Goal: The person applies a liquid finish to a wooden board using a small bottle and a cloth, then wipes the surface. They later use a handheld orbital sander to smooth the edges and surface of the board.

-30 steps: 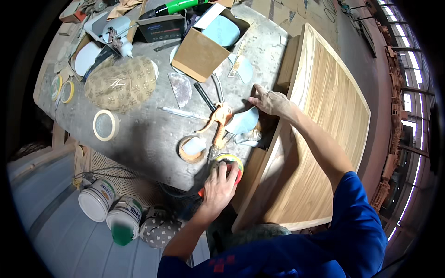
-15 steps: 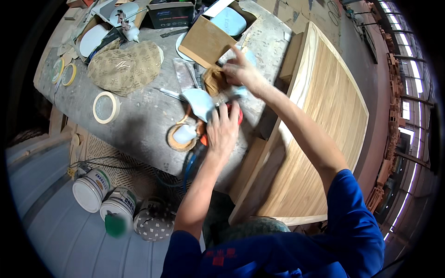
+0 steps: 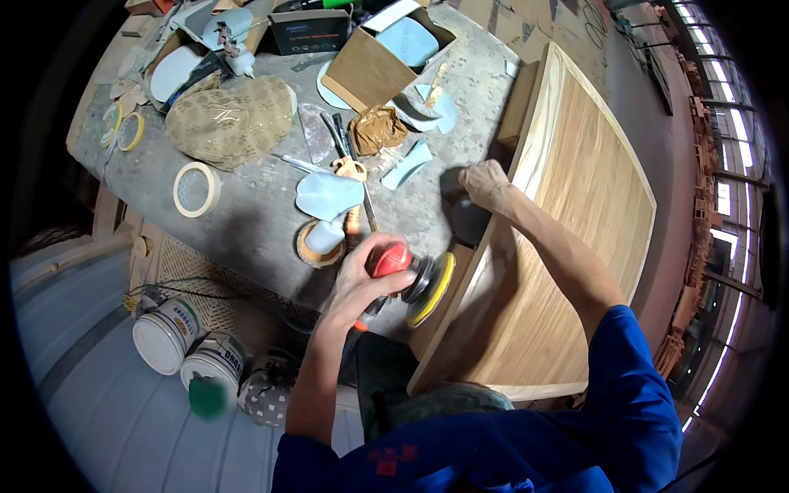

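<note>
The left hand [image 3: 359, 283] wraps its fingers round a red sander [image 3: 391, 260] tilted beside the wooden panel [image 3: 575, 205] (a firm grip should keep the yellow pad [image 3: 440, 294] off it); the right hand's [image 3: 486, 182] fingertips are hidden, their state unclear.

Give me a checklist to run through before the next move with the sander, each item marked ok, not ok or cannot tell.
1. Sander in grip: ok, the left hand holds it by its red body.
2. Pad level: not ok, it is tilted up on edge.
3. Pad face fit for use: cannot tell, it is turned away from view.
4. Right hand apart from the pad: ok, it is beside the panel, farther up.
5. Right hand free: cannot tell, its fingers are curled out of sight.
6. Loose things off the table: not ok, a blue sheet lies there, among others.
</note>
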Demonstrator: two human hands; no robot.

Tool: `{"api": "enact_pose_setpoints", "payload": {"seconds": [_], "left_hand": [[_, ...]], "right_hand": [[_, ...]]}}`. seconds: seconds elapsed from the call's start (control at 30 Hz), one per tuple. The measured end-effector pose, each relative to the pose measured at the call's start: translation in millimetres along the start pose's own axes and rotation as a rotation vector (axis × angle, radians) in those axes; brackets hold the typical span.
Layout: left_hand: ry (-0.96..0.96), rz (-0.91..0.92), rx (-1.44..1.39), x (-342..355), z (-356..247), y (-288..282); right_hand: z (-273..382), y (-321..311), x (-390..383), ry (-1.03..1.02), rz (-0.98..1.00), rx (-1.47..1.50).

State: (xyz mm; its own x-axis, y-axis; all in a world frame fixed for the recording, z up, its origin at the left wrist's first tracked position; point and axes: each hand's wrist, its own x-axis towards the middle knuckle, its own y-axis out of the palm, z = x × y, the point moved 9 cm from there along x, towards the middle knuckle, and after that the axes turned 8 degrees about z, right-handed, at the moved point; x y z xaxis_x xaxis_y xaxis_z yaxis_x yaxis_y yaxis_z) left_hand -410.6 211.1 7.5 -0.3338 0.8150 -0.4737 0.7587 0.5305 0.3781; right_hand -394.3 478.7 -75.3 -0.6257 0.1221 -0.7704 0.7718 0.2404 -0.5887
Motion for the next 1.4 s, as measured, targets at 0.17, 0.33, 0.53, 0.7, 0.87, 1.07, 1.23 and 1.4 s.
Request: {"api": "enact_pose_setpoints", "payload": {"seconds": [0.17,0.33,0.53,0.7,0.87,1.07,1.23,1.4], "left_hand": [[-0.001,0.077,-0.563,-57,38,1],[0.203,0.005,-0.375,-95,55,6],[0.322,0.063,-0.227,-117,100,11],[0.327,0.008,-0.290,-125,94,15],[0.329,0.022,-0.367,-125,81,21],[0.306,0.016,-0.417,-147,78,42],[0.295,-0.027,-0.357,-176,88,68],[0.302,-0.064,-0.256,-203,82,96]], "right_hand": [[-13,-116,-73,-0.153,-0.762,0.478],[32,-55,-83,-0.197,-0.747,0.623],[60,-29,-78,-0.041,-0.369,0.598],[112,-39,-124,-0.101,-0.128,1.156],[178,-35,-171,-0.293,0.037,1.798],[176,-30,-218,-0.221,-0.109,1.507],[194,-2,-242,-0.416,-0.058,1.519],[219,50,-291,-0.473,-0.196,1.761]]}}
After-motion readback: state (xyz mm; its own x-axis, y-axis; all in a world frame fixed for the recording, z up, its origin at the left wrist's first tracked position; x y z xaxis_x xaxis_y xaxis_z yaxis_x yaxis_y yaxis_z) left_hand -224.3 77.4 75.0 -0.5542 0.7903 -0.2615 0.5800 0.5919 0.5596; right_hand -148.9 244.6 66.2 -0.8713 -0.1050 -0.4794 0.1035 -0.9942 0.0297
